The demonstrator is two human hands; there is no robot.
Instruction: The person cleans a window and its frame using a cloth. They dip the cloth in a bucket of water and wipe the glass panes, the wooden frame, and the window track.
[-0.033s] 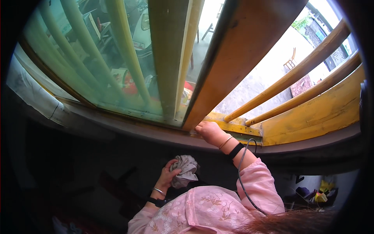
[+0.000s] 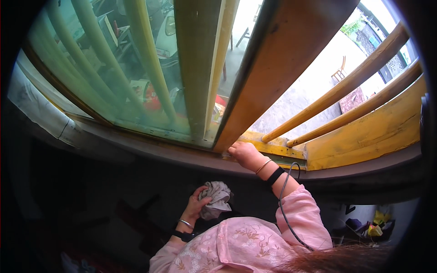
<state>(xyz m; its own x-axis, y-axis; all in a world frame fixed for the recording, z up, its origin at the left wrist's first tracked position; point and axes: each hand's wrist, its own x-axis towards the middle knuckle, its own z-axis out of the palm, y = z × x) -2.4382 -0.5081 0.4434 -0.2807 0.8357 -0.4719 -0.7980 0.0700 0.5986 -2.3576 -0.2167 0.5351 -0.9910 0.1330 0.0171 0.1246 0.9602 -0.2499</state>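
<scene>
Bunched up in my left hand [image 2: 195, 205] is a grey, crumpled cloth [image 2: 216, 200], gripped between thumb and fingers low in front of my chest. My right hand [image 2: 248, 155] reaches up to the sill, at the lower end of a wide brown wooden window post [image 2: 273, 68]. Its fingers are curled in against the foot of the post, and the fingertips are partly hidden, so what they hold does not show. Left of that post is the greenish glass pane [image 2: 159, 91] in its frame.
Round yellow wooden bars [image 2: 339, 88] cross the opening on the right. Beneath the window runs a curved-looking sill [image 2: 177, 154]. A dark cable [image 2: 283, 200] hangs along my right arm. Outside, a wooden chair [image 2: 339, 69] stands on pale ground. Colourful items [image 2: 374, 227] lie at the lower right.
</scene>
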